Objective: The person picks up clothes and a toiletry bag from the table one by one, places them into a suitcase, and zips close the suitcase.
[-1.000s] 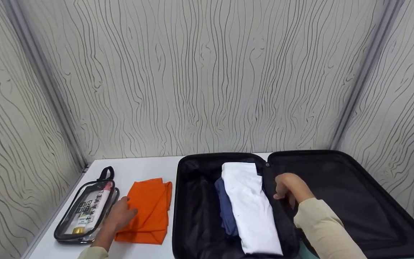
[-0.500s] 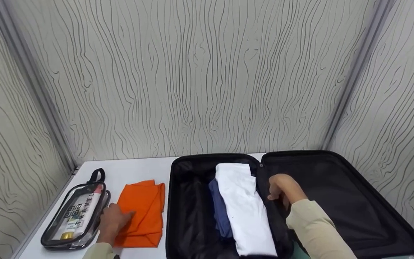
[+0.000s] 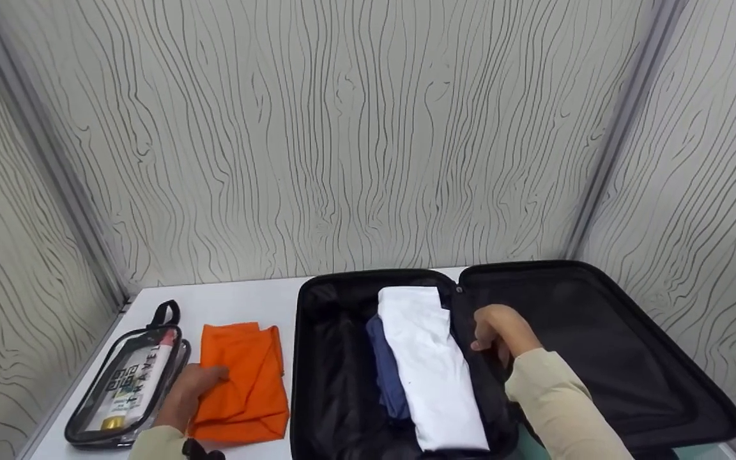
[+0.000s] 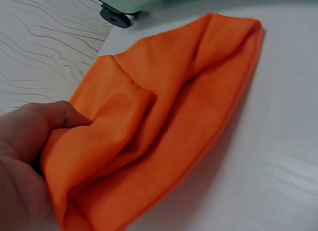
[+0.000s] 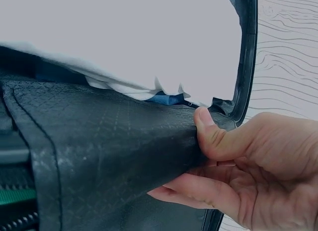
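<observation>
My left hand (image 3: 189, 391) grips the left edge of a folded orange cloth (image 3: 243, 396), thumb on top. In the left wrist view the cloth (image 4: 164, 102) bunches up around the thumb, and its near edge is raised off the table. My right hand (image 3: 499, 332) is at the hinge side of an open black suitcase (image 3: 333, 364). Seen from the right wrist, that hand (image 5: 238, 166) pinches the black lining flap (image 5: 114, 141) between thumb and fingers. Inside the suitcase lies a folded white garment (image 3: 432, 364), partly covering a dark blue one (image 3: 388, 377).
A clear toiletry pouch (image 3: 128, 390) with a black handle and tubes inside lies left of the cloth on the white table (image 3: 227, 300). The suitcase's black lid (image 3: 604, 358) lies open to the right. Patterned panels (image 3: 317, 140) enclose the back and sides.
My left hand has moved from lying over the cloth's left side to gripping its edge, and the cloth has shifted slightly. The right hand keeps its place at the suitcase; the head view has shifted slightly.
</observation>
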Demonstrator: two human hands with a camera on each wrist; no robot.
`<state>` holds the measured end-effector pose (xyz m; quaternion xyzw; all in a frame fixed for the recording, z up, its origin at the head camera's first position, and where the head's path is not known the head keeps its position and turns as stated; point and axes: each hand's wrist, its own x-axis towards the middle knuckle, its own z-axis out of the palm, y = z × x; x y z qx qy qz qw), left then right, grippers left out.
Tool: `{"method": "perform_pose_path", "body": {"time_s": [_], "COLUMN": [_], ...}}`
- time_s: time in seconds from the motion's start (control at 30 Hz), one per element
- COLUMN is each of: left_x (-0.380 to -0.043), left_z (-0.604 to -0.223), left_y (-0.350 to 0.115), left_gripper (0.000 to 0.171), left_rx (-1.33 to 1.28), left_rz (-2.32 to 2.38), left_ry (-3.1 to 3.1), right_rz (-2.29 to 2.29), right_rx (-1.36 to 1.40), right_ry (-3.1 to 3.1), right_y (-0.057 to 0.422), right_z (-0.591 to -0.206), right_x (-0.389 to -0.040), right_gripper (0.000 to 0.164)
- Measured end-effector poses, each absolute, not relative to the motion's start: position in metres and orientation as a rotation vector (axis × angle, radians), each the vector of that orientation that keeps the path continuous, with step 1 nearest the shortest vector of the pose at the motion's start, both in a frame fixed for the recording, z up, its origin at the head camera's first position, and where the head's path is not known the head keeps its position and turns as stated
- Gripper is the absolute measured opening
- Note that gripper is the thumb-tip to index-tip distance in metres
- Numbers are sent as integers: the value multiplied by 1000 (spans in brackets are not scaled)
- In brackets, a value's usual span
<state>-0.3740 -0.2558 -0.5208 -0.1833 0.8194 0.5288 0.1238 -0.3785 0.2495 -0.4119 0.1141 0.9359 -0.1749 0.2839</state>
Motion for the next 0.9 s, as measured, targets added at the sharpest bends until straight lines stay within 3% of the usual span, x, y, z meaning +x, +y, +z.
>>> {"method": "perform_pose_path", "body": {"time_s": [0.33, 0.57, 0.9], "left_x": [-355, -339, -320], "left_z": [-510, -497, -464], "left_y": [-253, -247, -240], "left_gripper": [50, 42, 35], "left_rx": [-452, -379, -278], "left_rz": [1784, 1822, 1714], "left_ry": [2177, 2253, 2518], "right_rz": [-353, -308, -250], "right_rx": [302, 268, 243], "right_ry": [2551, 2569, 2626], "right_y": [246, 245, 246], "right_z": [-411, -412, -414], "right_x": [-378, -378, -373], "right_gripper": [74, 49, 36]}}
